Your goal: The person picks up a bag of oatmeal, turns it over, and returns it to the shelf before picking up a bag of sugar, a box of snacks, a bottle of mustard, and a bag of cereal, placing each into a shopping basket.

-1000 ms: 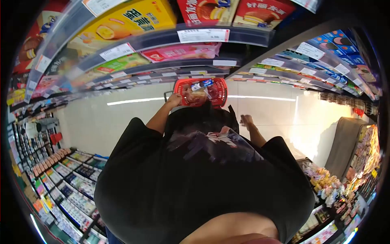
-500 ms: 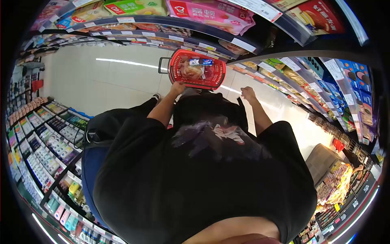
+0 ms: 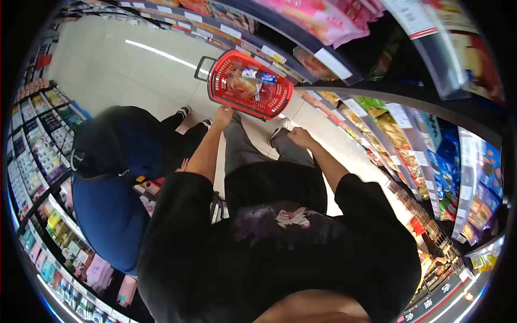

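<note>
Firstly, basket [image 3: 249, 110]: red plastic, rounded oblong, open lattice walls, black bar handle [image 3: 200, 63]; held far ahead over the glossy pale floor [image 3: 118, 70], carrying crinkled clear-film packets [image 3: 239, 86] and a blue-and-white wrapper [image 3: 259, 76]. Left hand [image 3: 222, 115]: clenched on the basket's near rim. Right hand [image 3: 299, 138]: loosely curled, empty, right of the basket, near the grey trouser leg [image 3: 241, 156].

Red mesh basket [image 3: 237, 107], black shirt [image 3: 269, 269] with perhaps a white-pink print, pale floor [image 3: 107, 70].
</note>
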{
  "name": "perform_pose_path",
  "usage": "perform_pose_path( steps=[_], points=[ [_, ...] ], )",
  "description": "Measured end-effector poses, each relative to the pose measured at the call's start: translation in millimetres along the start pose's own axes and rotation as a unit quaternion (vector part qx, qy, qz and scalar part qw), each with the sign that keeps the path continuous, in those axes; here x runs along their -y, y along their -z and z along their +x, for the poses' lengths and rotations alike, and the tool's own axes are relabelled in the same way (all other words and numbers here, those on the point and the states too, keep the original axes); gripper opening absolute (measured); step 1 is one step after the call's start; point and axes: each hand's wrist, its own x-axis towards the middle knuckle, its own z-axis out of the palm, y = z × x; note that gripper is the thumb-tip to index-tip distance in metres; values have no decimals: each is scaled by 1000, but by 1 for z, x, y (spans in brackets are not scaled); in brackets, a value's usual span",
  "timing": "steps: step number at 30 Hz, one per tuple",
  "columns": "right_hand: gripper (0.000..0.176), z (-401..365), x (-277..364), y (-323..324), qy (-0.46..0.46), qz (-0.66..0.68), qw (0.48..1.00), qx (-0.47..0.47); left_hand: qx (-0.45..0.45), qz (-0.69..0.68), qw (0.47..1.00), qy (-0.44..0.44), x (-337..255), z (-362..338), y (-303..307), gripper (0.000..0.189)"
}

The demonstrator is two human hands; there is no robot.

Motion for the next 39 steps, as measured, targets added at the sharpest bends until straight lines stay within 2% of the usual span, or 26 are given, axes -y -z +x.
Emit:
perform_pose_path(
  steps=[1, 3, 4, 6, 8, 10, 11, 12, 13, 14, 15, 16, 18, 19, 20, 22, 23, 24, 27, 30, 32, 34, 36, 37, 39],
  points=[
    [33, 8, -9, -12, 6, -23, 1000, 0, 33, -15, 998, 42, -3, 1, -4, 27],
    [31, 48, -21, -21, 66, -78, 993, -53, 16, -19, 999, 33, 18, 36, -30, 28],
    [31, 75, -38, -41, 64, -78, 994, -51, 2, -15, 999, 32, 38, 50, -40, 31],
    [30, 139, -63, -74, 23, 109, 993, -30, 2, -57, 998, 31, 64, 85, -60, 33],
    [26, 178, -44, -94, 15, 211, 976, -45, -5, -106, 994, 23, 81, 127, -79, 36],
    [25, 225, -31, -109, 15, 176, 984, -24, -62, -131, 989, 22, 78, 150, -92, 48],
    [25, 244, -24, -119, 13, 175, 984, -25, -73, -104, 991, 32, 69, 156, -93, 60],
    [33, 266, -16, -122, -2, 215, 977, -11, -72, -107, 991, 29, 66, 173, -101, 60],
    [44, 287, -9, -123, -15, 255, 967, 4, -90, -87, 992, -13, 66, 194, -109, 64],
    [44, 302, -3, -125, -13, 255, 967, 5, -110, -64, 991, -50, 73, 215, -116, 68],
    [53, 314, 3, -126, 59, 157, 984, -66, -164, -58, 984, -29, 97, 251, -132, 73],
    [62, 330, 3, -126, 130, 53, 980, -139, -164, -58, 984, -30, 91, 258, -133, 73],
    [66, 361, -9, -137, 117, 67, 984, -115, -45, -169, 984, -40, 63, 250, -123, 74],
    [70, 372, -8, -139, 114, 75, 986, -94, -44, -166, 984, -41, 76, 258, -129, 74],
    [70, 373, 0, -139, 117, 76, 986, -96, -95, -86, 991, -44, 98, 273, -138, 64],
    [70, 362, 16, -137, 90, 128, 987, -21, -192, 71, 978, -43, 130, 291, -155, 43],
    [69, 375, 10, -147, 109, 137, 985, 8, -132, 129, 983, -2, 121, 278, -147, 28],
    [69, 379, -1, -158, 103, 139, 985, 12, -128, 131, 983, 3, 111, 260, -145, 28],
    [65, 356, 13, -162, 79, 203, 976, 23, -137, 197, 965, -103, 119, 242, -144, 14],
    [65, 325, 9, -153, 74, 96, 988, -94, -120, 135, 976, -118, 83, 202, -140, 13],
    [65, 282, 25, -109, 105, 108, 988, -33, -124, 129, 979, -95, 51, 158, -126, 11],
    [72, 249, 33, -79, 93, 93, 991, -23, -101, 155, 960, -212, 21, 114, -101, 10],
    [81, 206, 49, -50, 113, -1, 985, -127, -110, 161, 951, -240, -6, 72, -80, 12],
    [94, 185, 62, -33, 135, 20, 984, -118, -103, 164, 942, -273, -24, 46, -64, 13],
    [101, 143, 90, -8, 180, 4, 976, -124, -102, 168, 929, -314, -68, -7, -26, 14]
  ],
)
